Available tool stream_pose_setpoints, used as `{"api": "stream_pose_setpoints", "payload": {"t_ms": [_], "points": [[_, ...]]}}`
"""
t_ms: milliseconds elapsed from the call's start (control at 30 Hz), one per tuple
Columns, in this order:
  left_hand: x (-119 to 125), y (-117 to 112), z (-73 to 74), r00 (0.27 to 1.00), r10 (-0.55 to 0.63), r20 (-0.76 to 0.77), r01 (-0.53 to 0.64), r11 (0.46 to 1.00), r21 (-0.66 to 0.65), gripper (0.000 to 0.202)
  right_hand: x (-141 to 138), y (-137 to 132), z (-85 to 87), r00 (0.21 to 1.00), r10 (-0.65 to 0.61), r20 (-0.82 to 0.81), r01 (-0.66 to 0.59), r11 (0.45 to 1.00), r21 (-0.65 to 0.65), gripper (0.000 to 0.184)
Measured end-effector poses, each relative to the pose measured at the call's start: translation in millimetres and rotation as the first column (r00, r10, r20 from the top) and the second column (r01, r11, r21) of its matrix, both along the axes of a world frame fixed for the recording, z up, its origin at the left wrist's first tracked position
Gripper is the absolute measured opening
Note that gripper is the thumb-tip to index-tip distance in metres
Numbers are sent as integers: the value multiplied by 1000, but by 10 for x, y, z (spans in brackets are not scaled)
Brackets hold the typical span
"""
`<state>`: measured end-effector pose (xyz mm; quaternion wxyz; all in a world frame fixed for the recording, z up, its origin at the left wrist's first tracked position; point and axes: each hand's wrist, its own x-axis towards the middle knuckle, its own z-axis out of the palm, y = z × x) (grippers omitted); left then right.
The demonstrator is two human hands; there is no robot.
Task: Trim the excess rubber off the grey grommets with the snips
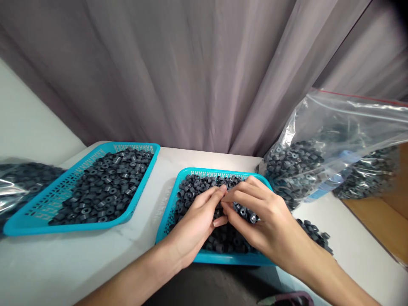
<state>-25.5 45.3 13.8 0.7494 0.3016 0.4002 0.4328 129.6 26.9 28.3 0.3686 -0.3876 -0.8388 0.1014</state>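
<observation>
My left hand point(204, 210) and my right hand point(264, 208) meet fingertip to fingertip above a blue plastic basket point(234, 258). Both are closed in a pinch, and whatever lies between the fingertips is hidden. Small dark grey ring-shaped pieces point(191, 187) fill the basket. A few shinier dark pieces point(245, 212) show under the curled fingers of my right hand; I cannot tell whether they are in the palm or in the basket.
At left, a second blue basket point(140, 199) holds similar pieces, beside a filled plastic bag point(28, 178). A clear zip bag point(296, 165) of pieces stands at right, near a bottle point(331, 180), a cardboard box point(376, 221) and loose pieces point(315, 233). A grey curtain point(191, 76) hangs behind.
</observation>
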Motion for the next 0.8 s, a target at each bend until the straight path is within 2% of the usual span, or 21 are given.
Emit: {"api": "stream_pose_setpoints", "payload": {"t_ms": [133,233,333,467,600,700,800], "points": [[-41,20,-29,994,-102,-40,105,991,82,22,18,-14,3,999,18,-37,-17,1000,12,12],[-59,39,-25,991,-119,-59,124,989,83,23,20,-30,4,999,26,-33,-25,999,33,11],[-59,57,-20,993,-120,-20,121,990,66,24,16,-37,-3,999,20,44,-23,997,76,10],[-36,51,-50,993,-116,-14,117,989,92,24,22,-22,-21,995,-11,101,2,996,92,9],[-13,62,-102,982,-32,-186,70,977,199,27,27,-38,4,986,-79,144,73,996,46,13],[-3,79,-86,973,23,-231,44,959,280,29,17,-61,35,984,-68,166,70,998,-3,12],[7,48,-27,976,21,-218,20,983,184,23,5,-52,39,998,-60,32,62,996,-57,9]]}}
